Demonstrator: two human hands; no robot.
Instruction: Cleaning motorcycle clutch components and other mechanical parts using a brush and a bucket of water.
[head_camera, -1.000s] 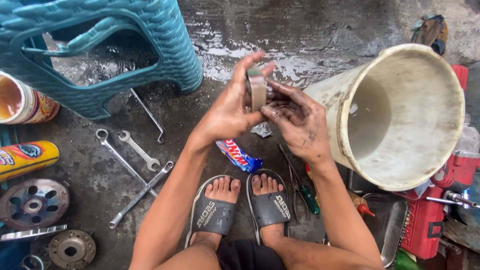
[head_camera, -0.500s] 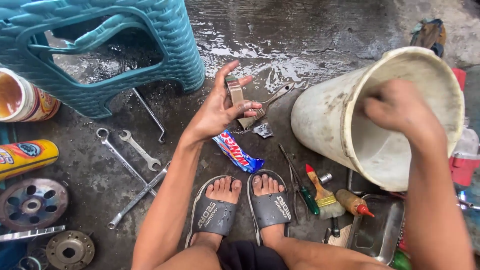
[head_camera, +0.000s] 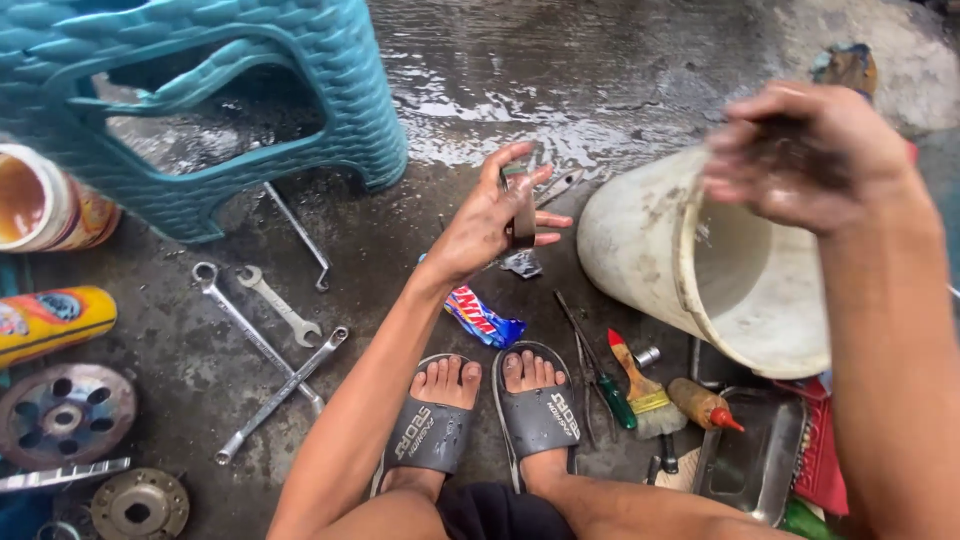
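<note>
Left hand (head_camera: 487, 222): greasy, fingers pinching a small dark metal part (head_camera: 521, 208) upright above the wet concrete floor (head_camera: 600, 70), kept off the grit. Right hand (head_camera: 800, 155): blurred, loosely curled over the white bucket (head_camera: 700, 270); contents indeterminable. Wrenches (head_camera: 262, 335) lie near the sandalled feet.

Bare wet floor (head_camera: 620, 90) is lying open at your 12 o'clock; bucket (head_camera: 700, 270) blocking 3, stool (head_camera: 250, 120) crowding 10.

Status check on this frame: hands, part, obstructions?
Left hand grips small metal part. Right hand, greasy, raised over tipped white bucket. Nothing between them.
</note>
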